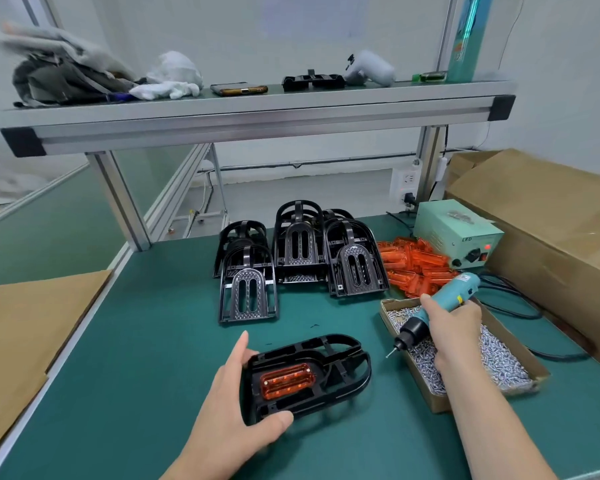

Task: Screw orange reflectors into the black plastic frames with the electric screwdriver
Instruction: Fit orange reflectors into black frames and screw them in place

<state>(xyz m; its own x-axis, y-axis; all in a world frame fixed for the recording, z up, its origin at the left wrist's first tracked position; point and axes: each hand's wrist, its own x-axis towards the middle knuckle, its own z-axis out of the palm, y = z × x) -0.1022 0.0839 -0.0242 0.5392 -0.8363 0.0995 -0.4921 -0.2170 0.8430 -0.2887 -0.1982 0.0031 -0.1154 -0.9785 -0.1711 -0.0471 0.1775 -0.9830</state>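
A black plastic frame (pixel 340 372) lies flat on the green mat in front of me, with an orange reflector (pixel 286 381) seated in its left end. My left hand (pixel 236 407) grips that end, thumb on the near edge and fingers behind. My right hand (pixel 454 327) holds the teal electric screwdriver (pixel 437 310), tilted with its bit pointing down-left, in the air just right of the frame and over the screw box edge.
A cardboard box of silver screws (pixel 499 362) sits at right. Several black frames (pixel 302 258) are stacked behind, beside a pile of orange reflectors (pixel 413 265). A green power supply (pixel 454 233), cables, a large carton (pixel 551 230), a cardboard sheet (pixel 21 341) at left and an overhead shelf (pixel 257 112) surround the mat.
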